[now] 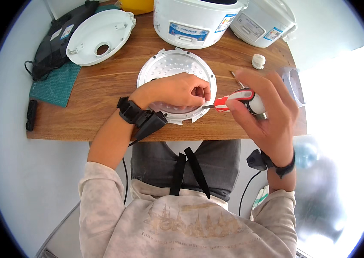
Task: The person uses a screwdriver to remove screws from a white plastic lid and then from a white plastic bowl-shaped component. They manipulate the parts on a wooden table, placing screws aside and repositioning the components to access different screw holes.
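A round metal plate [165, 64] with a dimpled face and a white rim is laid flat on a wooden table [100, 90], near the front edge and in front of the body. Its lower middle is covered by the left hand [186, 90], whose fingers are curled in close together by the right part of the rim; whether anything is pinched between them cannot be told. A red and white screwdriver [222, 103] is held by its handle in the right hand [272, 109], between the thumb and the partly bent fingers. Its shaft is pointed left, with the tip set at the plate's rim, just beside the left fingertips.

Behind the plate, a white cooker [195, 16] is placed, with a second cooker [263, 21] to its right. A small white cap [258, 61] is seen in front of that one. To the left, a white lid [94, 32] with a round hole is rested near a black device [48, 49] and a green mat [57, 86]. Black straps [131, 111] are worn on both wrists.
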Tool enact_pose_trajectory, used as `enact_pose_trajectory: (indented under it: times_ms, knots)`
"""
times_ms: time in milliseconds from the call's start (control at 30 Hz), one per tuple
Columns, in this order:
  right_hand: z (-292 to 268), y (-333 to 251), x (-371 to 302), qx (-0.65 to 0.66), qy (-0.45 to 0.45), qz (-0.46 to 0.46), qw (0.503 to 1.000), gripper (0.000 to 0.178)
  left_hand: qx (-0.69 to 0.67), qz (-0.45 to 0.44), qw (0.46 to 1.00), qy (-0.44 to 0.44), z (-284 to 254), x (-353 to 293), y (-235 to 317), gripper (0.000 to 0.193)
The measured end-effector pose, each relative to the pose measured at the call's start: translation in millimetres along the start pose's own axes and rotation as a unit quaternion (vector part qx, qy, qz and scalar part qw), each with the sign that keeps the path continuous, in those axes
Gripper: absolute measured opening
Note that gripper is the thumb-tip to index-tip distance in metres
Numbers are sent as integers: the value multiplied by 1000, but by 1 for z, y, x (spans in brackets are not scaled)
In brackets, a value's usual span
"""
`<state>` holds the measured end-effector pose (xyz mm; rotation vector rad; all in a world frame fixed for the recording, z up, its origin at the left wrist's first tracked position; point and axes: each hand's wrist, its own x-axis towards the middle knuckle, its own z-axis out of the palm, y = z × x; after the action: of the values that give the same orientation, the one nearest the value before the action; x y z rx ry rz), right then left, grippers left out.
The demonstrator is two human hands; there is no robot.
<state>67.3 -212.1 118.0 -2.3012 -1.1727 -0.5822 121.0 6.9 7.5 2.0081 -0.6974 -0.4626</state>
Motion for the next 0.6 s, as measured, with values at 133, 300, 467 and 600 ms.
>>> enact_pose_trajectory:
  times_ms: [133, 300, 467, 600]
  knots:
    - [5, 12, 9, 73, 29, -20, 997, 37, -6, -39, 999, -10, -3, -4, 9, 20]
    - [5, 13, 8, 86, 9, -23, 996, 36, -10, -40, 999, -14, -4, -4, 10, 19]
    - [7, 10, 2, 29, 11, -6, 1000, 41, -15, -31, 999, -13, -3, -2, 6, 20]
    - [4, 20, 10, 144, -15, -47, 988, 42, 4, -5, 1000, 0, -1, -1, -2, 21]
